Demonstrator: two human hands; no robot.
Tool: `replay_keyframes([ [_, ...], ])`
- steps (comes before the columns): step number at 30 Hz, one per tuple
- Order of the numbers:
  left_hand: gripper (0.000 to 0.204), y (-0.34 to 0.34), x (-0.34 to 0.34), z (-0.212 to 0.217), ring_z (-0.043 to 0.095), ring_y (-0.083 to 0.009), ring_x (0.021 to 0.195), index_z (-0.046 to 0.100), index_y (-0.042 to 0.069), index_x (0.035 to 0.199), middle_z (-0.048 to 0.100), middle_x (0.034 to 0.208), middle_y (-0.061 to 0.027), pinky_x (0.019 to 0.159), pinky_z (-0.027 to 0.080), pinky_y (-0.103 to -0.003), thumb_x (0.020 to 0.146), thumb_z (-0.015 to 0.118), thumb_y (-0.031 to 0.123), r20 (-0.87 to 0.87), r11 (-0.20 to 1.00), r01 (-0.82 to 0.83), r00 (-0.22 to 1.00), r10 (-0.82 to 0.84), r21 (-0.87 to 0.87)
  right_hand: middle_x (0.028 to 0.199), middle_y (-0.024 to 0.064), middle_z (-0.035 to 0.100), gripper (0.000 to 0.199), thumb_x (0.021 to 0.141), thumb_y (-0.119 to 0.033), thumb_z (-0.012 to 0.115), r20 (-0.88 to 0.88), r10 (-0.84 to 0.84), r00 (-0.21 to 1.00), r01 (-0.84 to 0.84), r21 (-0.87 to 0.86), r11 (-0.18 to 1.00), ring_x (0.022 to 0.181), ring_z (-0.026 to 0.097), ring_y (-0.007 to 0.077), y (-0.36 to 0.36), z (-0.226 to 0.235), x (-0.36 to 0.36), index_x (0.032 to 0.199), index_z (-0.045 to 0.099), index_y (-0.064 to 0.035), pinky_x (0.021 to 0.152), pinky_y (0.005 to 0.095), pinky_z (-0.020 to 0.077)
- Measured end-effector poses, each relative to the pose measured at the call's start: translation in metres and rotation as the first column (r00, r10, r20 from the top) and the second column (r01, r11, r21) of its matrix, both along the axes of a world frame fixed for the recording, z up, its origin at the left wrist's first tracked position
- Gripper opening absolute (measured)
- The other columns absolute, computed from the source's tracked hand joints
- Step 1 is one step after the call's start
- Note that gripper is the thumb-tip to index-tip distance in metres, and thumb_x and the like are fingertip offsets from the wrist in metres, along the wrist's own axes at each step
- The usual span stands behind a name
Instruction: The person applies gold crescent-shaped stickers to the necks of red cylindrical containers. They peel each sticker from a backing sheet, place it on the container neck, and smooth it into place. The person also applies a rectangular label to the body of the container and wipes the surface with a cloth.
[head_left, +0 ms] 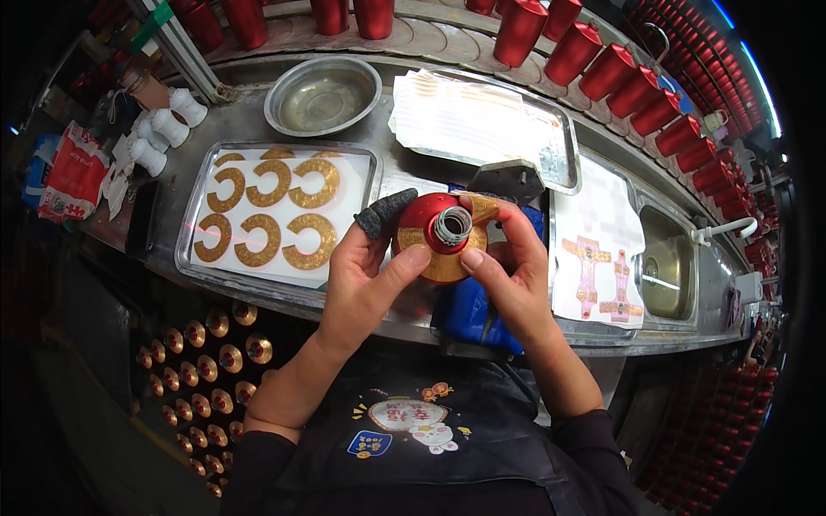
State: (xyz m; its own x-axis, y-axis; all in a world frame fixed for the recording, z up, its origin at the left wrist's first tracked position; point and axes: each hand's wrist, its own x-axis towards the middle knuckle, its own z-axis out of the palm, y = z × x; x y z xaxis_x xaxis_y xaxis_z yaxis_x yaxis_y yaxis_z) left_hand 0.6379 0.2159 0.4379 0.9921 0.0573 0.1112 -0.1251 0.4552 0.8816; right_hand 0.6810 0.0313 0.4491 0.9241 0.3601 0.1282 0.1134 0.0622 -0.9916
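Both of my hands hold a red metallic bottle (pixel 420 211) above the bench's front edge, its silver threaded neck facing up toward me. A gold C-shaped sticker (pixel 444 269) lies around the bottle's shoulder. My left hand (pixel 366 279) grips the left side, thumb pressed on the gold band, black covers on some fingertips. My right hand (pixel 520 275) closes on the right side; its thumb presses the band's lower edge, and its index finger is by a raised gold end near the neck. The bottle's body is hidden below. To the left, gold C-shaped stickers (pixel 308 242) lie on a white sheet in a metal tray (pixel 183 245).
A blue fixture (pixel 471 314) with a metal bracket (pixel 508 182) stands beneath and behind my hands. Behind are a metal basin (pixel 275 110) and white sheets (pixel 456 116). At right are pink-gold stickers (pixel 588 267) and a sink (pixel 667 288). Red bottles (pixel 572 53) line a conveyor.
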Motion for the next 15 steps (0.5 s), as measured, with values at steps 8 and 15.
replay_keyframes([
  [8,0.04,-0.0041,0.0023,0.0066,0.058,-0.0145,0.116,0.054,-0.001,0.133,0.062,0.126,-0.0102,0.102,0.046,-0.031,0.096,0.065,0.009,-0.063,0.999,-0.022,0.998,0.02,-0.031,0.113,0.0042,0.051,0.042,0.09,-0.006,0.069,0.015,-0.031,0.999,0.03,0.031,0.999,0.074,0.056,0.0025,0.0028,-0.0032,-0.0002,0.128,0.054,0.0036,0.057,0.0163,0.0424],
  [15,0.037,-0.0064,0.0042,0.0068,0.059,-0.0135,0.114,0.055,0.0,0.131,0.063,0.125,-0.0092,0.101,0.047,-0.03,0.097,0.065,0.009,-0.04,0.998,-0.031,0.999,0.029,-0.045,0.112,0.0053,0.053,0.04,0.089,-0.007,0.07,-0.009,-0.052,0.999,0.052,0.003,0.999,0.082,0.056,0.0051,0.0039,0.0012,-0.002,0.126,0.055,0.0037,0.061,0.0176,0.0441],
])
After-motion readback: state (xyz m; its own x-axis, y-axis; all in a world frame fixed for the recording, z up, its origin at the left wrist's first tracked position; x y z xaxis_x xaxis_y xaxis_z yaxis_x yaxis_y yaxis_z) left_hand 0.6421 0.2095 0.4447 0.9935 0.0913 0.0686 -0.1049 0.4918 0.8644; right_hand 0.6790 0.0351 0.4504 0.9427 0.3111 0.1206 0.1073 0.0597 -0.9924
